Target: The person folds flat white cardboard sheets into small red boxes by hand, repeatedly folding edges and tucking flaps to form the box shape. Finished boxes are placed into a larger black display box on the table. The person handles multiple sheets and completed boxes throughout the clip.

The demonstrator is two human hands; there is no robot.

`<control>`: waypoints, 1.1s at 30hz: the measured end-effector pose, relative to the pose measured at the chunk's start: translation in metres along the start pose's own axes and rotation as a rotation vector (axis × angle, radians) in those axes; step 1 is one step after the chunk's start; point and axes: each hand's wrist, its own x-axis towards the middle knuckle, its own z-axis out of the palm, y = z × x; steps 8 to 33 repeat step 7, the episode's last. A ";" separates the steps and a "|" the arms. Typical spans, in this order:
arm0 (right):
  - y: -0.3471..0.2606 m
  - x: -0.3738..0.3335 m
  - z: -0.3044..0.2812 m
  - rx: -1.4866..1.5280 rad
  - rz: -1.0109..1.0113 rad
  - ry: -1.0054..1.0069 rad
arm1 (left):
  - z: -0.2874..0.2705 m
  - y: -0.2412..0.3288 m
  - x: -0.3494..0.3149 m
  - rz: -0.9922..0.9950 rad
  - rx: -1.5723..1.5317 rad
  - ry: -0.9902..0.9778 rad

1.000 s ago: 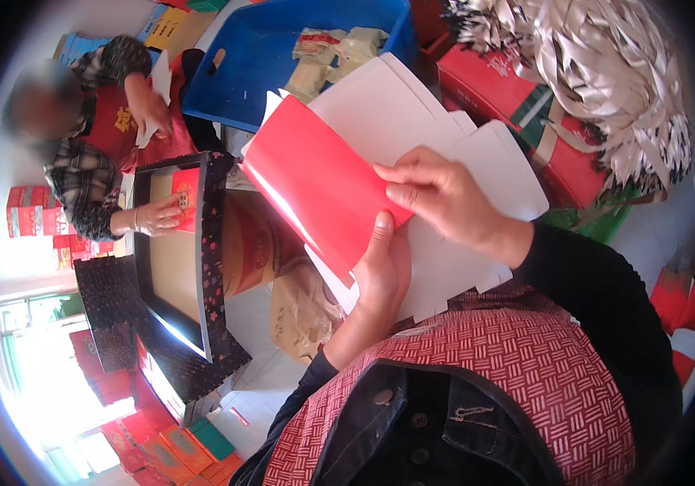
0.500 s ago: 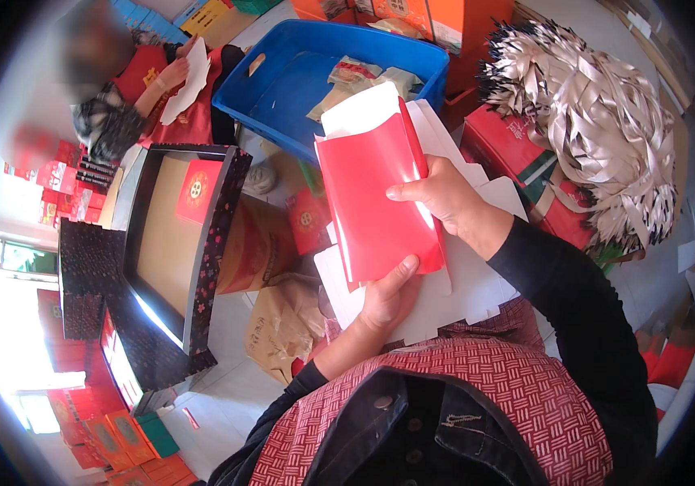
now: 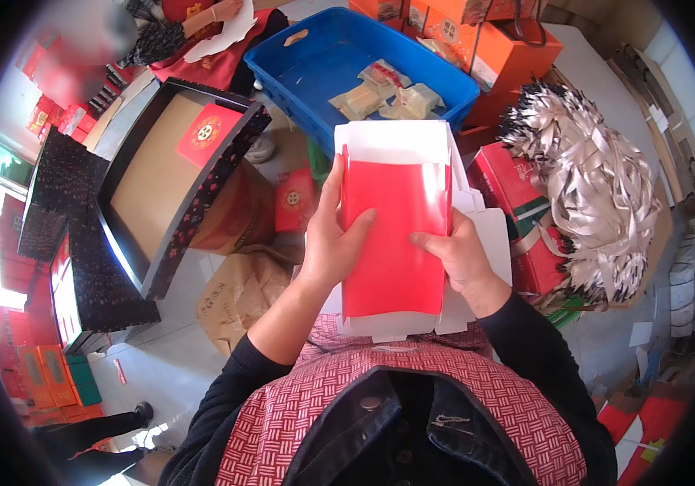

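Observation:
I hold a glossy red card sheet [image 3: 396, 275] upright above my lap, with a white flap [image 3: 392, 142] at its far end. My left hand [image 3: 333, 243] grips its left edge, the thumb lying flat on the red face. Along the opposite edge my right hand [image 3: 462, 255] is closed, its thumb also pressed on the red face. The fingers behind the sheet are hidden. White die-cut card blanks [image 3: 493, 243] with tabbed edges lie beneath it on my lap, over a red patterned apron [image 3: 283, 421].
Ahead stands a blue crate [image 3: 307, 89] with several wrapped packets [image 3: 400, 93]. To the left is a black-rimmed tray [image 3: 149, 178] holding a red card [image 3: 210, 134]. Pale ribbons [image 3: 599, 178] are heaped at right beside red boxes [image 3: 505, 174]. Another person [image 3: 210, 32] sits at far left.
The red sheet has turned from tilted to nearly straight. My left hand has moved up from its near edge to its left side. My right hand has shifted lower along the sheet.

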 end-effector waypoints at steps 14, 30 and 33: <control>-0.001 -0.002 -0.003 -0.116 -0.361 0.118 | 0.010 0.002 -0.013 -0.022 -0.171 -0.046; -0.001 -0.002 -0.003 -0.116 -0.361 0.118 | 0.010 0.002 -0.013 -0.022 -0.171 -0.046; -0.001 -0.002 -0.003 -0.116 -0.361 0.118 | 0.010 0.002 -0.013 -0.022 -0.171 -0.046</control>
